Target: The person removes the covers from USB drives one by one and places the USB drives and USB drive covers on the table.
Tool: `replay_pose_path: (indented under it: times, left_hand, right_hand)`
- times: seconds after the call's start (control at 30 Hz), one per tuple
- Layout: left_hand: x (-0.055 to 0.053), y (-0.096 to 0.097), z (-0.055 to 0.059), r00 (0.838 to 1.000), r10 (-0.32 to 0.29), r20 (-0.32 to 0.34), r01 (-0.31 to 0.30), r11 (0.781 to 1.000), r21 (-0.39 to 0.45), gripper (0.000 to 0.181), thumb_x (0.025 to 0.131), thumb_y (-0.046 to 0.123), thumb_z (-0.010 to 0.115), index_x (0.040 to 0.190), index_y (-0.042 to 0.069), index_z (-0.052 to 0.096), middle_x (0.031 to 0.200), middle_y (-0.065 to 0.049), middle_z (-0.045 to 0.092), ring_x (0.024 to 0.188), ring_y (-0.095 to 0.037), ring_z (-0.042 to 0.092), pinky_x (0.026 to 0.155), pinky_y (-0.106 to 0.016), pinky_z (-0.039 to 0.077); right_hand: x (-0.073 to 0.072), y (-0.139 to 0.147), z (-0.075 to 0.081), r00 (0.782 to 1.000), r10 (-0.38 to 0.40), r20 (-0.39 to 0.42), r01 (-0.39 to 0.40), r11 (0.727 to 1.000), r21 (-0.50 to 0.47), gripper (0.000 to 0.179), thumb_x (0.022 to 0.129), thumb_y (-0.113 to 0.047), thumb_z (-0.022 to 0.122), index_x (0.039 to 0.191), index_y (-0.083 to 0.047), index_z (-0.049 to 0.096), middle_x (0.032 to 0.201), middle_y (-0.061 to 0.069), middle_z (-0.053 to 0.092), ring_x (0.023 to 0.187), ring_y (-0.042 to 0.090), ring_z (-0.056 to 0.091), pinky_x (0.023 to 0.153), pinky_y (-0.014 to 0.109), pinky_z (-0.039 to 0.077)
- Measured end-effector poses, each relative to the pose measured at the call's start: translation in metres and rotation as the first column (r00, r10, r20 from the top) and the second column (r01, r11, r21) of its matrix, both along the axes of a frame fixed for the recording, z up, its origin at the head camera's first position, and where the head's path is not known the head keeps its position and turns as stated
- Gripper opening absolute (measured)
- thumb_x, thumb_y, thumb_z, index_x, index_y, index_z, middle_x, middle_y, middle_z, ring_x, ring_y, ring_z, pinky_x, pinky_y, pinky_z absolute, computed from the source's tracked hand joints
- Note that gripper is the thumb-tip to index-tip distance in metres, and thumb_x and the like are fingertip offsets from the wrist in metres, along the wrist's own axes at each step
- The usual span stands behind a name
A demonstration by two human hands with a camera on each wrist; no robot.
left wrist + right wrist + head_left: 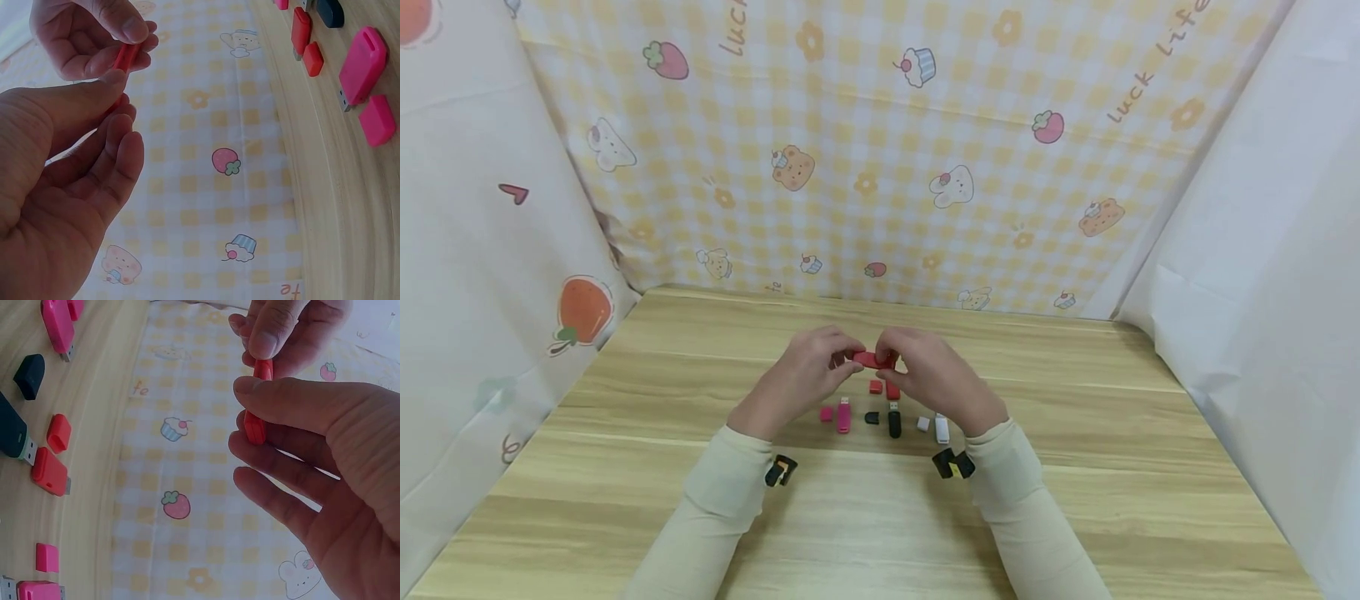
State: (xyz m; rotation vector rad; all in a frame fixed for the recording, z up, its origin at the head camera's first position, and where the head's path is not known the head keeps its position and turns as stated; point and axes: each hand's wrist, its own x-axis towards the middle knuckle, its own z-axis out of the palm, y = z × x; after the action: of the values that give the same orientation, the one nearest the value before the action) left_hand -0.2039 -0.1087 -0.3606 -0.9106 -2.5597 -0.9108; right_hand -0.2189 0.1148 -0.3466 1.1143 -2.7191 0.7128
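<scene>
Both hands hold a red USB stick (867, 360) between them, raised over the table. My left hand (805, 371) pinches its left end between thumb and fingers. At the other end, the thumb and fingers of my right hand (936, 375) grip it. In the right wrist view the stick (255, 429) stands out below the right thumb, with no metal plug showing; part of it is hidden by the fingers. Under the hands lie a second red USB stick (50, 471), its plug bare, and a separate red cap (59, 433).
Nearer me on the wooden table lie a pink stick (844, 417) with its cap (826, 413), a black stick (894, 422) with its cap (872, 417), and a white stick (942, 430) with its cap (923, 423). A patterned curtain (865, 225) hangs behind.
</scene>
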Motion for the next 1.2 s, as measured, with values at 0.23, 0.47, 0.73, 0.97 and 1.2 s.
replay_pose_path:
  times: [0.23,0.47,0.73,0.97,1.2]
  left_hand:
    - [0.001,-0.002,0.002,1.000,-0.002,0.001,0.002,1.000,-0.006,0.017,0.093,0.005,0.084,0.109,0.000,0.081,0.100,-0.009,0.077,0.082,-0.016,0.067,0.074,-0.027,0.061]
    - [0.002,-0.014,0.007,0.995,0.075,0.067,-0.077,0.996,0.035,0.014,0.095,0.005,0.082,0.108,0.002,0.081,0.104,-0.009,0.078,0.087,-0.019,0.068,0.078,-0.033,0.062]
    - [0.001,-0.023,0.009,0.992,0.113,0.060,-0.116,0.992,0.042,0.018,0.095,0.006,0.082,0.112,0.000,0.081,0.102,-0.009,0.078,0.086,-0.019,0.068,0.077,-0.032,0.062]
    - [-0.001,-0.024,0.010,0.992,0.113,0.058,-0.116,0.992,0.049,0.017,0.095,0.004,0.081,0.112,0.000,0.080,0.104,-0.012,0.079,0.088,-0.020,0.072,0.079,-0.033,0.065]
    - [-0.002,-0.025,0.011,0.989,0.133,0.066,-0.136,0.990,0.040,0.018,0.095,0.004,0.082,0.112,-0.001,0.081,0.102,-0.011,0.079,0.087,-0.021,0.073,0.080,-0.036,0.065]
  right_hand:
    - [-0.002,0.001,0.001,1.000,0.008,0.026,-0.007,1.000,-0.003,0.015,0.094,-0.004,0.084,0.099,-0.010,0.071,0.097,-0.001,0.075,0.092,0.014,0.070,0.084,0.031,0.062]
    - [-0.004,0.012,0.006,0.995,-0.081,0.056,0.080,0.997,0.020,0.013,0.095,-0.007,0.083,0.098,-0.013,0.071,0.097,-0.002,0.073,0.090,0.014,0.068,0.083,0.035,0.062]
    - [-0.007,0.019,0.006,0.997,-0.077,0.033,0.078,0.996,-0.036,0.015,0.093,-0.003,0.084,0.096,-0.011,0.071,0.095,0.000,0.074,0.091,0.017,0.070,0.085,0.039,0.064]
    - [-0.007,0.024,0.006,0.996,-0.085,0.018,0.086,0.995,-0.046,0.015,0.094,-0.005,0.084,0.097,-0.011,0.071,0.095,0.000,0.074,0.091,0.016,0.071,0.083,0.035,0.063]
    - [-0.008,0.022,0.005,0.995,-0.096,0.039,0.098,0.994,-0.044,0.013,0.095,-0.008,0.083,0.099,-0.011,0.071,0.095,0.000,0.075,0.090,0.015,0.071,0.082,0.037,0.063]
